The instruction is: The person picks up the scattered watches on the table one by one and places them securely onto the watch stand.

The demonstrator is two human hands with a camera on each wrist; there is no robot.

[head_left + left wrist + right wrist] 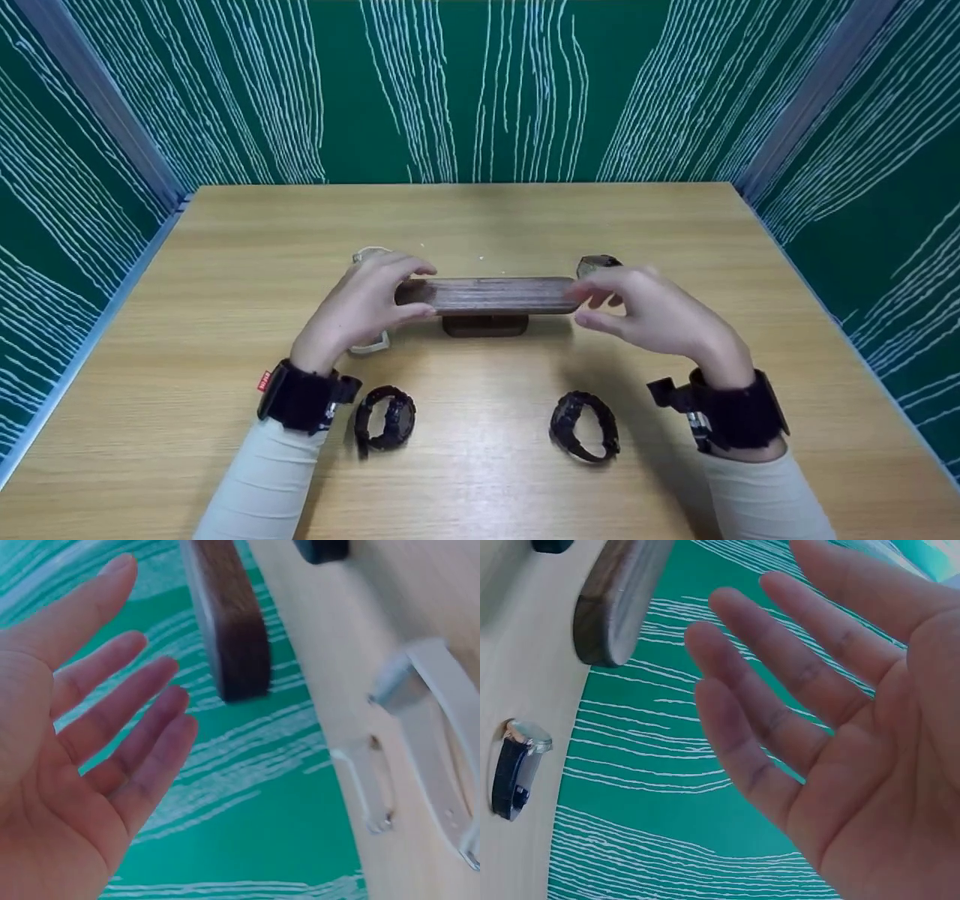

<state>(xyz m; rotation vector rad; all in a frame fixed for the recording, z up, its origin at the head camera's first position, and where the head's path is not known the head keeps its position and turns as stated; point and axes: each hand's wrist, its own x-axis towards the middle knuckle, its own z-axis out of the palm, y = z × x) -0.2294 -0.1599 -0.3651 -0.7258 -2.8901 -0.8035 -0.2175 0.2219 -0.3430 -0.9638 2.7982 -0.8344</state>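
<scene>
A dark wooden bar on a short stand [486, 296], like a watch display stand, is at the middle of the table. My left hand [367, 296] is at its left end, fingers and thumb loosely bent; the left wrist view shows a gap between them and the bar end [236, 645]. At the other end, my right hand [649, 311] has its fingers spread, apart from the wood in the right wrist view [615, 615]. The stand's dark base [485, 325] shows below the bar. Beneath the left hand lies a white-strapped watch [373, 346], partly hidden.
Two black watches, one at left [386, 418] and one at right [585, 427], lie nearer me on the wooden table [480, 495]. A dark-strapped watch [598, 262] sits behind the right hand. Green walls with white lines [465, 90] enclose the back and sides.
</scene>
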